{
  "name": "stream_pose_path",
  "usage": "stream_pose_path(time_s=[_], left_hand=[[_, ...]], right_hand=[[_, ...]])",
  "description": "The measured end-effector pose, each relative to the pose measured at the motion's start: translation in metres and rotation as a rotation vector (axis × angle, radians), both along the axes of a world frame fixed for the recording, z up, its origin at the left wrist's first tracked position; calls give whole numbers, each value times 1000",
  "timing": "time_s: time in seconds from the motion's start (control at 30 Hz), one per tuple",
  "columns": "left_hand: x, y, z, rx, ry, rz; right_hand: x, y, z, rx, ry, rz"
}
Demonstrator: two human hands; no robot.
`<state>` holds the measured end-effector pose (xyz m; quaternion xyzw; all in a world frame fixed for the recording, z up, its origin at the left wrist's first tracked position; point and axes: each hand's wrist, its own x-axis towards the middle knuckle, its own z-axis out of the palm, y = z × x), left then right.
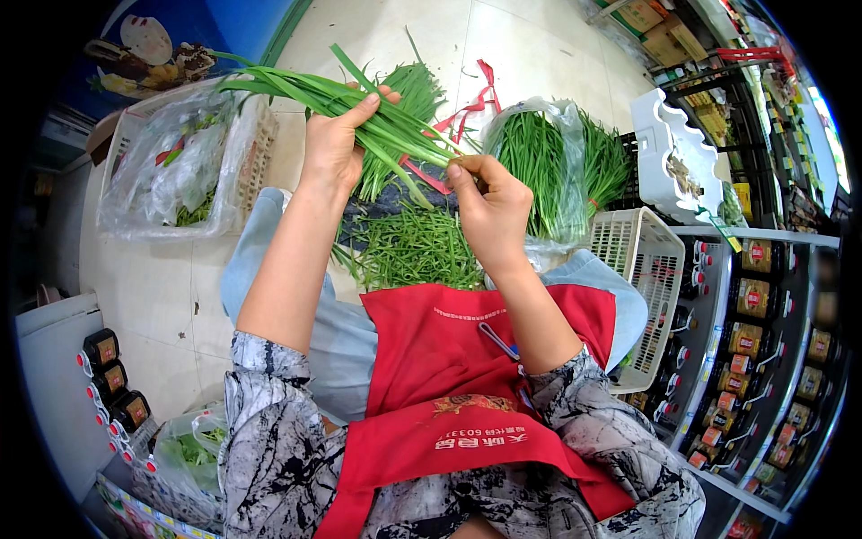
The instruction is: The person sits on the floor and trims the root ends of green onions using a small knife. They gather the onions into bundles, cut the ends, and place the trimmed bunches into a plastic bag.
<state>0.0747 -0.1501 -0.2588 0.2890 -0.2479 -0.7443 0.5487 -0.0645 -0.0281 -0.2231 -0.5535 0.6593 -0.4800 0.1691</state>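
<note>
My left hand (343, 135) is closed around a bunch of long green leaves, seemingly garlic chives (303, 91), their leafy ends pointing to the upper left. At the pale stem ends, my right hand (490, 202) pinches with thumb and forefinger; what exactly lies between the fingertips is hard to see. Beneath the hands is a heap of short green trimmings (417, 249) on a dark surface. Another loose bundle of greens (414, 91) lies behind my left hand. Red ribbon (479, 101) trails over the floor beyond. To the right, upright chives (532, 162) stand in clear plastic.
A plastic-lined crate (252, 151) with greens stands at left. On the right are a pale slatted basket (663, 269), a white foam box (646, 155) and shelves of dark bottles (754, 296). A clear bag of leafy greens (192, 448) sits at lower left, beside more bottles (111, 377).
</note>
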Motion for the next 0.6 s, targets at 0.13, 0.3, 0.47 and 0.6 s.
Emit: stream_pose_path(time_s=[0.13,0.3,0.47,0.6], left_hand=[[-2,0,2,32,14,2],[-4,4,5,65,-17,5],[5,-7,-4,124,-11,17],[1,-3,2,142,-33,127]], right_hand=[[-3,-1,-4,25,-143,21],[-14,2,0,175,-472,95],[-31,9,10,182,-611,86],[-32,13,21,62,-359,55]])
